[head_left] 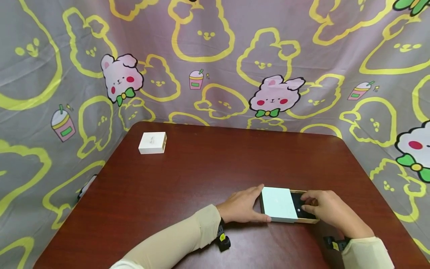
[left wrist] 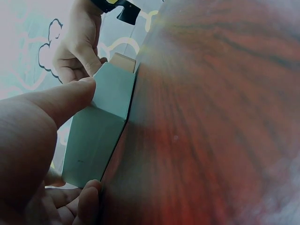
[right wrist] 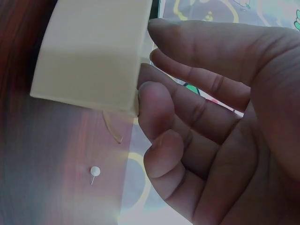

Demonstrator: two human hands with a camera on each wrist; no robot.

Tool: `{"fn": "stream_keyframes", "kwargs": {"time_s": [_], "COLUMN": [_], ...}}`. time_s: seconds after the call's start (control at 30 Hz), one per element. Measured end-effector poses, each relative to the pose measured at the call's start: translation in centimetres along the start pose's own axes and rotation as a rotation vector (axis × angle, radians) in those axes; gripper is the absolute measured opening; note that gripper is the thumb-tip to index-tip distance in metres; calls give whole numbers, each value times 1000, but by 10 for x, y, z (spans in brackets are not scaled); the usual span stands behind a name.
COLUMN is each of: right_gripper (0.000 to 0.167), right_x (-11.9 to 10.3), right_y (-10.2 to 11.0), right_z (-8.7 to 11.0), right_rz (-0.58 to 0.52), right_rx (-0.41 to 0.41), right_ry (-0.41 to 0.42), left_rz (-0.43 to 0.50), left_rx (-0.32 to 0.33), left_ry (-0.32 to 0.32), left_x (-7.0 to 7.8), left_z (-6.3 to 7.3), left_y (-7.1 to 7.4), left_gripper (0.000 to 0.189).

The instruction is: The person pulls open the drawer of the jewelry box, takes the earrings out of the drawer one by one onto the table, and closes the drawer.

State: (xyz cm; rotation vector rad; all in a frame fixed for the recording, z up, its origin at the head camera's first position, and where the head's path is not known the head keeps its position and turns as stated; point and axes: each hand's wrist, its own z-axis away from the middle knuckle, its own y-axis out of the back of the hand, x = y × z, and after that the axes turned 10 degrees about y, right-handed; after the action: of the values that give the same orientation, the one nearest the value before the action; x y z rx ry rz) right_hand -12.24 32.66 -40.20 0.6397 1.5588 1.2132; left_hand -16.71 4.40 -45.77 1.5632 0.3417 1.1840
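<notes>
A mint-green sliding box sleeve (head_left: 278, 203) lies on the table, its cream inner tray (head_left: 307, 220) drawn partway out to the right. Inside the tray is a black lining (head_left: 306, 213) with a small shiny white spot on it. My left hand (head_left: 242, 205) grips the sleeve's left end between thumb and fingers; in the left wrist view the thumb (left wrist: 70, 101) lies along one side. Over the tray, my right hand (head_left: 327, 209) has bent fingers at the lining. The tray wall (right wrist: 89, 61) hides some fingertips in the right wrist view, so a hold there is unclear.
A small white box (head_left: 152, 142) stands at the table's far left. In the right wrist view, a white ball-headed pin (right wrist: 95, 171) and a thin curved gold-coloured piece (right wrist: 111, 127) show below the tray. A patterned curtain (head_left: 221, 74) surrounds the brown table (head_left: 208, 160).
</notes>
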Motion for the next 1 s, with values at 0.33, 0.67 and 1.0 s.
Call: {"fn": "stream_keyframes", "kwargs": {"time_s": [0.33, 0.67, 1.0], "right_gripper": [22, 23, 26], "right_x": [-5, -5, -9], "right_y": [1, -6, -6], "right_z": [-3, -3, -4], "right_rz": [-21, -35, -28], "right_rx": [-33, -56, -81], "right_ry": [17, 9, 9], "left_rz": [-13, -10, -8], "left_rx": [10, 9, 14], "left_ry": [4, 5, 5], "left_x": [1, 0, -1], "left_z": [-3, -2, -3], "left_y": [-1, -4, -4], "left_gripper": [109, 108, 109]}}
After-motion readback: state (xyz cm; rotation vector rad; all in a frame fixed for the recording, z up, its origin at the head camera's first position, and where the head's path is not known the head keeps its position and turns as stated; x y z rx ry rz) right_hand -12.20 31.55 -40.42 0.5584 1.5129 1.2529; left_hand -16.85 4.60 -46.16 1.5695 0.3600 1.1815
